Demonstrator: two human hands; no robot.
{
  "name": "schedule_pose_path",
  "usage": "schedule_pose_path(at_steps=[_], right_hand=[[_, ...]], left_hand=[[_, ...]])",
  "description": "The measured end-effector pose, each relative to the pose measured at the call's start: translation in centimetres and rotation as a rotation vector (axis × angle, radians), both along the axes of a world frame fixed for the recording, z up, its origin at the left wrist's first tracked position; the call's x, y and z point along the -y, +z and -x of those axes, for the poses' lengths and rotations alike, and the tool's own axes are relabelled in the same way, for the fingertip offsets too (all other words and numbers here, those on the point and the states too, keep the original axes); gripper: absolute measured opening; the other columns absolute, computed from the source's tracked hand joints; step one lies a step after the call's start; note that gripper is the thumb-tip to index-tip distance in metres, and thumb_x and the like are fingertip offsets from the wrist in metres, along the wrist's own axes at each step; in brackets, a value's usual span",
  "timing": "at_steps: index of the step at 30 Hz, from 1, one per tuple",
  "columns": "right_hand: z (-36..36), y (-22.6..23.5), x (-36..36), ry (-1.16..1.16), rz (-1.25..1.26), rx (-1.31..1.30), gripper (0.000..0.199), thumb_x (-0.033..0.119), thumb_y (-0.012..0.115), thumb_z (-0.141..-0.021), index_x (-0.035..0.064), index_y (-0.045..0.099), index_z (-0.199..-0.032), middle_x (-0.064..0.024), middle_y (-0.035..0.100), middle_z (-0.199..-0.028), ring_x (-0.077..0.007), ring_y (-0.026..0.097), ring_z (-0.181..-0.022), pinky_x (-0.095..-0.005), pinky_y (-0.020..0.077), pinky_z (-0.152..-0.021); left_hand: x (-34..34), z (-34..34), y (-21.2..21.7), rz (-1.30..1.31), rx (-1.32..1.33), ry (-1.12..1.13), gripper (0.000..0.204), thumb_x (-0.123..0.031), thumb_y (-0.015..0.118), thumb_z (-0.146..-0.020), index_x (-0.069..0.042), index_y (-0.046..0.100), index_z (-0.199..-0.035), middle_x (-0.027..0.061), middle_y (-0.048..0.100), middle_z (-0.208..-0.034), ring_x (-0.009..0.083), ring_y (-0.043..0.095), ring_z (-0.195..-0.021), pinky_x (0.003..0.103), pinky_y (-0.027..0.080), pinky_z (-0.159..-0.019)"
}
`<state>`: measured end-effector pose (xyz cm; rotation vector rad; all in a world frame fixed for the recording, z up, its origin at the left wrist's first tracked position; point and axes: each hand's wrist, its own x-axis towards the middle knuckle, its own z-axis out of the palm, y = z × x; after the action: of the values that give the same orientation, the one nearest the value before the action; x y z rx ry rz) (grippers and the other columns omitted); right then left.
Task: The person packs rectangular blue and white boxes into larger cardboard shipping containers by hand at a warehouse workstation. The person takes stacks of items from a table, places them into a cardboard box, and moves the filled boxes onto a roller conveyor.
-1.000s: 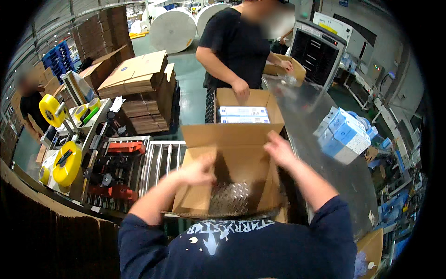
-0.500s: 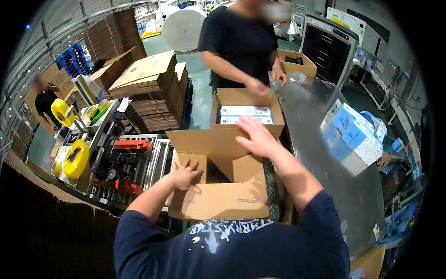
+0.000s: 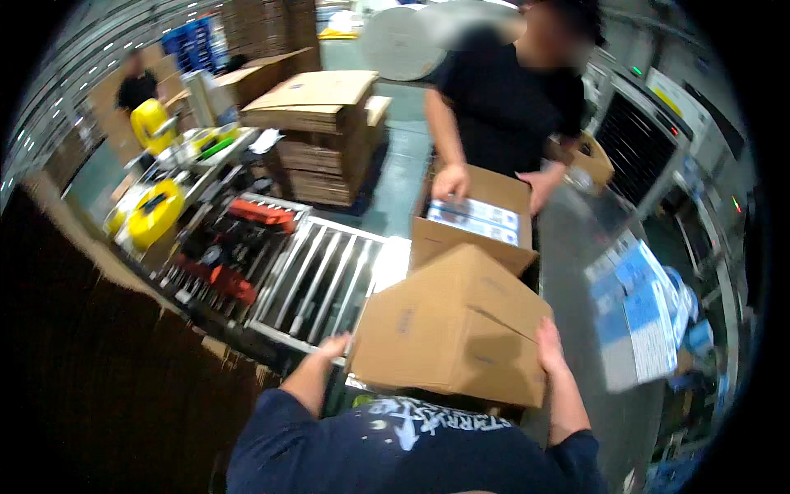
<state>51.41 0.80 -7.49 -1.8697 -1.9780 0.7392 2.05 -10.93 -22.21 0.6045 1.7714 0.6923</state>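
Person holds a brown cardboard box [image 3: 451, 325] close to the chest, tilted, flaps folded shut on the upper face with the seam running diagonally. Left hand [image 3: 333, 347] presses against the box's lower left edge, fingers curled loosely on the cardboard; only the knuckles show, so how far they wrap under is not clear. Right hand [image 3: 550, 346] lies flat along the right side, fingers spread fairly wide and pressed onto the panel. The box sits between the two hands, above the near end of the roller conveyor [image 3: 317, 276], just in front of a second open box [image 3: 473, 226] that holds a flat printed carton. A co-worker in a black shirt stands across, with a hand [image 3: 451, 181] on that open box's rim. Step in hand, as judged: box closed and being turned or lifted, seam not yet sealed, no tape visible on it. Next move likely calls for setting the box level with the seam up and keeping the flaps down, both palms steady so it does not slip. Yellow tape rolls [image 3: 154, 212] lie on the bench to the left, well apart from the hands. A stack of flat cardboard [image 3: 317, 123] stands behind the rollers. Blue and white packages [image 3: 638, 309] sit on the grey table [image 3: 576, 272] to the right, near the right hand but not touching.
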Motion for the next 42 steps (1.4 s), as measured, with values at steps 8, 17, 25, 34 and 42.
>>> schedule_pose_path(at_steps=[8,17,25,34,42], right_hand=[[2.8,-10.5,2.6,0.004,0.295,-1.004,0.060,0.049,0.025,-0.093,0.0082,0.024,-0.138,-0.0069,0.035,-0.137,-0.0258,0.037,-0.122,-0.0329,0.0272,-0.102],[14.1,8.4,2.3,0.380,0.097,-0.986,0.067,0.042,0.046,-0.086,0.0168,0.018,-0.141,-0.0049,0.014,-0.147,-0.0236,0.010,-0.135,-0.0435,0.0146,-0.105],[4.7,4.3,5.0,0.113,-0.135,0.665,0.043,0.015,0.064,-0.069,0.0084,0.055,-0.111,-0.0091,0.039,-0.132,-0.0316,0.038,-0.117,-0.0387,0.0375,-0.094],[2.7,-1.4,6.3,0.028,-0.233,0.650,0.060,0.035,0.067,-0.067,0.0071,0.049,-0.118,-0.0162,0.032,-0.135,-0.0355,0.026,-0.125,-0.0477,0.0253,-0.100],[10.5,-11.0,7.7,0.066,0.421,-0.073,0.100,0.022,0.067,-0.068,-0.0028,0.000,-0.137,-0.0294,0.027,-0.134,-0.0387,0.029,-0.125,-0.0391,0.0294,-0.102]], left_hand=[[2.1,8.8,7.8,-0.562,0.088,0.423,0.031,-0.017,0.066,-0.074,-0.002,0.059,-0.100,0.0032,0.062,-0.090,0.0142,0.057,-0.082,0.027,0.044,-0.075],[-0.8,-6.9,24.4,-0.755,0.422,-1.218,0.049,-0.019,0.053,-0.088,-0.005,0.036,-0.131,0.0122,0.049,-0.126,0.0208,0.044,-0.118,0.032,0.037,-0.096],[-2.2,-0.4,10.1,-0.680,-0.716,-1.361,0.059,-0.036,0.057,-0.079,-0.007,0.041,-0.128,0.0168,0.036,-0.133,0.0335,0.030,-0.125,0.057,0.024,-0.097],[0.2,-2.5,10.3,-0.053,-0.993,-0.993,0.099,-0.046,0.067,-0.067,-0.018,0.008,-0.141,0.0118,0.001,-0.148,0.0365,0.001,-0.135,0.066,0.012,-0.098],[1.5,3.5,-0.6,-0.227,-0.775,-0.496,0.068,-0.017,0.057,-0.073,-0.002,0.022,-0.129,0.0265,0.040,-0.126,0.0417,0.042,-0.114,0.042,0.039,-0.092]])
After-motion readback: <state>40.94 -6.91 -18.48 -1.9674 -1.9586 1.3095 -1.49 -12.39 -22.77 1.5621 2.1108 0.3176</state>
